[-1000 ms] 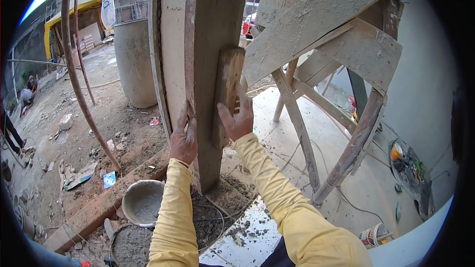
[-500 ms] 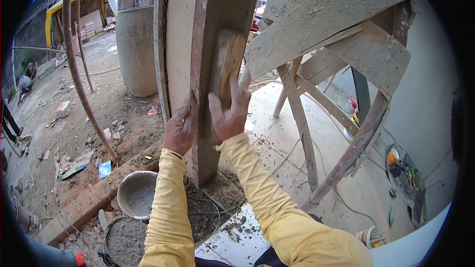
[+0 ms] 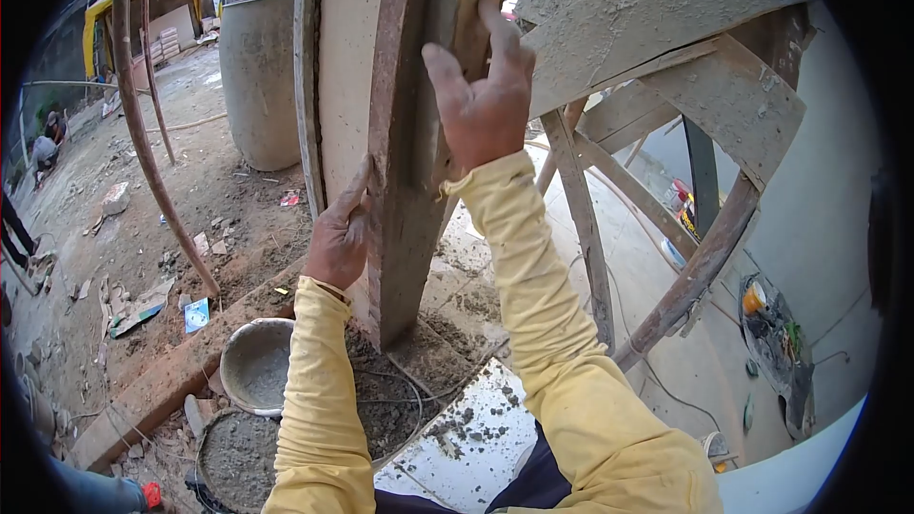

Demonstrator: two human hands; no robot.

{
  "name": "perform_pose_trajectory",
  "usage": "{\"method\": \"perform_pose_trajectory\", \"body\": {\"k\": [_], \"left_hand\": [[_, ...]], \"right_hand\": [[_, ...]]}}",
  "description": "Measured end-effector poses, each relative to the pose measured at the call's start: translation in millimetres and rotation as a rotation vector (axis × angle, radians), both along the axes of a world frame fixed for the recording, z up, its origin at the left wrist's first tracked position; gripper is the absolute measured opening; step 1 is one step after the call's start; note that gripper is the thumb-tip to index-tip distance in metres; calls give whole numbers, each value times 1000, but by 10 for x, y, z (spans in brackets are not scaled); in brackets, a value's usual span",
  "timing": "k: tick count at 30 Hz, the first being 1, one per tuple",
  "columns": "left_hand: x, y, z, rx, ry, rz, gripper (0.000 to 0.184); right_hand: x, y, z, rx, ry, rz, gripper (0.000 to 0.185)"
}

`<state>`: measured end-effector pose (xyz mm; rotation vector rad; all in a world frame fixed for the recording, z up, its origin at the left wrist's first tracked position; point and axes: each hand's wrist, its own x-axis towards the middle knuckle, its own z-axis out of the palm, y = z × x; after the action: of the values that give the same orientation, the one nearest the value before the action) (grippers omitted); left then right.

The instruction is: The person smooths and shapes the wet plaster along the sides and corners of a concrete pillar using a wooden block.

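A concrete column [image 3: 409, 257] stands upright in front of me, with a long wooden edge strip [image 3: 388, 105] along its corner. My left hand [image 3: 345, 233] is closed at the left side of this strip, its index finger pointing up along it. Higher up, my right hand [image 3: 487, 109] grips a wooden float [image 3: 476, 5] against the wet grey face of the column. The grip's underside is hidden by the hand. Below my left forearm are a bowl [image 3: 259, 366] with grey residue inside and a round container of wet mortar [image 3: 243, 462].
Wooden scaffold planks [image 3: 666, 14] and poles [image 3: 681, 281] stand close on the right. A white board [image 3: 466, 433] with mortar crumbs lies below. At left are a slanting pole [image 3: 143, 133], a concrete cylinder [image 3: 259, 86] and a low brick-coloured ledge [image 3: 152, 409]. People crouch far left.
My right hand and the float have slid upward along the column face. My left hand has moved slightly down the strip, and the view has shifted a little.
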<state>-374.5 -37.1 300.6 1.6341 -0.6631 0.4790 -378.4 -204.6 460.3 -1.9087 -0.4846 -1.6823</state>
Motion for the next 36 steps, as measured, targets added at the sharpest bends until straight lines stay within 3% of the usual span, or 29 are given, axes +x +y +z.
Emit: {"method": "perform_pose_trajectory", "body": {"k": [2, 5, 8, 11, 14, 15, 19, 21, 25, 27, 30, 33, 36], "left_hand": [[-30, 28, 45, 32, -11, -16, 48], [-3, 42, 37, -20, -10, -63, 55], [-26, 64, 87, 44, -36, -28, 54], [-29, 60, 73, 65, -23, -14, 51], [-32, 21, 50, 12, -59, -10, 56], [-44, 25, 56, 8, -62, -11, 56], [-69, 50, 69, 16, 38, -33, 60], [-25, 59, 59, 20, 69, -53, 62], [20, 62, 30, 34, -61, -26, 65], [18, 73, 25, 38, -66, -28, 65], [21, 83, 46, 31, -77, -48, 65], [56, 86, 17, 89, -82, -6, 63], [30, 65, -11, 21, -36, -45, 62]], "right_hand": [[-6, 21, 315, 28, -29, 74, 66], [66, 48, 19, 33, -104, 37, 66], [-63, 35, -969, -32, 21, -25, 71], [-202, 60, -2222, 79, 233, 20, 75], [-280, 88, -2299, 139, 256, 139, 67], [-220, 67, -2230, 122, 216, 119, 68], [-67, 38, -1040, -21, 14, 2, 69], [-26, 55, -399, 10, -33, 60, 68], [-105, 135, 702, 45, -78, 3, 64], [-114, 146, 752, 82, -50, -19, 60], [5, 106, 209, 68, -21, 61, 70], [0, 30, -1081, -26, -37, -18, 68], [-228, 78, -2191, 89, 211, 88, 69]]}}
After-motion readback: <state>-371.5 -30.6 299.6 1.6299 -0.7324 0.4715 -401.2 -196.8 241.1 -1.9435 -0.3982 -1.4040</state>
